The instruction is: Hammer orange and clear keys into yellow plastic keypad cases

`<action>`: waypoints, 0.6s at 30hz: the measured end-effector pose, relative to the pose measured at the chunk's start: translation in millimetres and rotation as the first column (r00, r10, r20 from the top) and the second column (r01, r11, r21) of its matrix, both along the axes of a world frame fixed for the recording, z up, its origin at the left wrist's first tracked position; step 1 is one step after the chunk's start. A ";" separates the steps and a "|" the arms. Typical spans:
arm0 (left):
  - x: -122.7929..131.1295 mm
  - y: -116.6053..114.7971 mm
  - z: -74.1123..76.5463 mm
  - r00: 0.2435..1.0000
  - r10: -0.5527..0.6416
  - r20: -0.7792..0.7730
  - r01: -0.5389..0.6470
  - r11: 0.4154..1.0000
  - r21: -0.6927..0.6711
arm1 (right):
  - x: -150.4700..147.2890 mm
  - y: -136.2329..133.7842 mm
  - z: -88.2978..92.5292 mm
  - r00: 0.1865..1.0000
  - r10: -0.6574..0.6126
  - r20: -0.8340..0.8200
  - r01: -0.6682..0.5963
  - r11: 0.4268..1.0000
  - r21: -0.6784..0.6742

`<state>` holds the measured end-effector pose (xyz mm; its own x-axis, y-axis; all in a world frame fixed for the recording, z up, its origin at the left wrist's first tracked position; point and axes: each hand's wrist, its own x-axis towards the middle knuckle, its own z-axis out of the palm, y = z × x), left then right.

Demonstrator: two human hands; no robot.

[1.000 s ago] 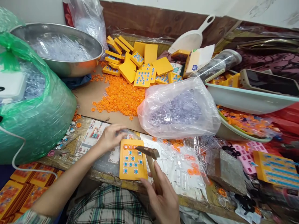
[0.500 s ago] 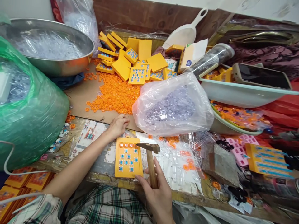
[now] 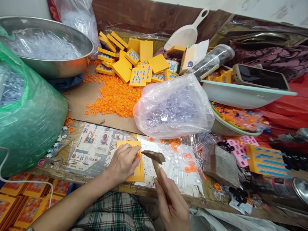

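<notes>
My right hand (image 3: 174,202) is wrapped round the wooden handle of a hammer (image 3: 154,156). Its dark metal head is just right of my left hand (image 3: 124,162). That hand is over a flat yellow plastic panel (image 3: 140,175) at the bench's front edge, with thumb and fingers drawn together near its upper right. Whatever is between the fingertips is hidden or too small to name. A bit of orange shows beside them, and the hand covers most of the panel's face. Small orange plastic rings (image 3: 117,96) are heaped on cardboard beyond.
Yellow panels (image 3: 146,51) lie piled at the back. A bag of clear plastic parts (image 3: 173,112) stands mid-bench, with a stone block (image 3: 223,166) to its right. On the left are a green bag (image 3: 36,128) and a metal basin (image 3: 60,65). A phone (image 3: 261,77) rests on a pale tub.
My left hand has moved from the edge of the orange heap down onto the yellow panel. My right hand, still gripping the hammer, has shifted slightly right, away from the panel's edge.
</notes>
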<state>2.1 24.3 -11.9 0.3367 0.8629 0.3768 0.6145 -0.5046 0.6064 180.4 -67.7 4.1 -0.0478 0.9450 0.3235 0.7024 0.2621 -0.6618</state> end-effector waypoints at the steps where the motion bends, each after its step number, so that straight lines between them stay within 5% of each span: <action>1: -0.1 -0.2 -1.6 1.000 0.018 0.007 -0.018 1.000 0.004 | -0.5 -0.1 0.6 0.999 0.033 0.033 -0.033 0.999 -0.028; 7: 2.4 -3.5 -3.5 0.997 0.066 0.033 -0.063 0.995 -0.077 | -1.5 0.1 1.7 0.995 0.046 0.090 -0.051 0.997 0.054; 12: 1.2 -5.0 0.5 0.997 0.070 0.032 -0.066 0.990 -0.124 | 1.9 2.2 -2.6 0.992 0.042 0.115 -0.031 0.995 -0.092; 15: -12.4 19.9 4.1 0.994 0.081 0.075 -0.073 0.993 -0.096 | 5.1 0.1 -14.6 0.995 -0.088 -0.036 0.085 0.992 -0.096; 18: -26.7 69.2 6.2 0.982 0.186 -0.022 -0.187 0.981 -0.055 | 6.9 -1.4 -28.7 0.942 -0.284 -0.181 0.259 0.954 -0.151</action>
